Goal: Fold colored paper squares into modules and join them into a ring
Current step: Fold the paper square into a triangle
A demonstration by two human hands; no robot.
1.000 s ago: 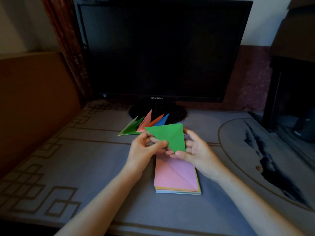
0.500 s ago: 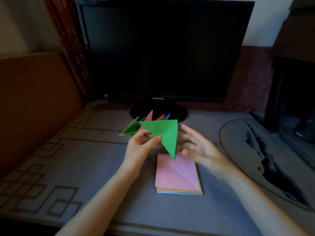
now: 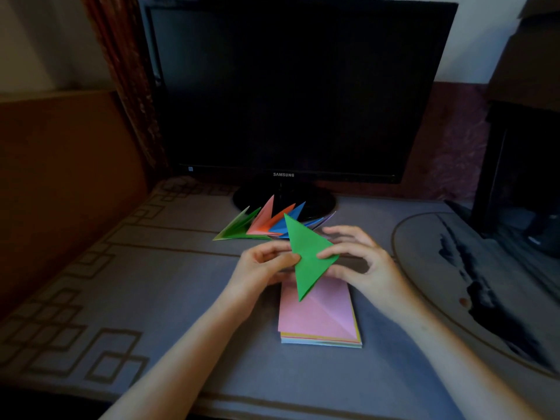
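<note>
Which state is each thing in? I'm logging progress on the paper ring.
green paper: folded into a triangle, held in the air by both hands.
left hand: pinching its left edge.
right hand: pinching its right corner.
folded modules: fanned out on the table, no ring yet.
paper stack: flat, creased pink sheet on top.
monitor: screen dark.

We see a dim room: grey patterned cloth over the worktop (image 3: 127,298), a dark switched-off monitor (image 3: 297,86) at its back, a reddish curtain (image 3: 127,71) left of it, pale wall (image 3: 39,40), brown wooden panel (image 3: 60,183) at left, dark furniture (image 3: 527,116) at right.
</note>
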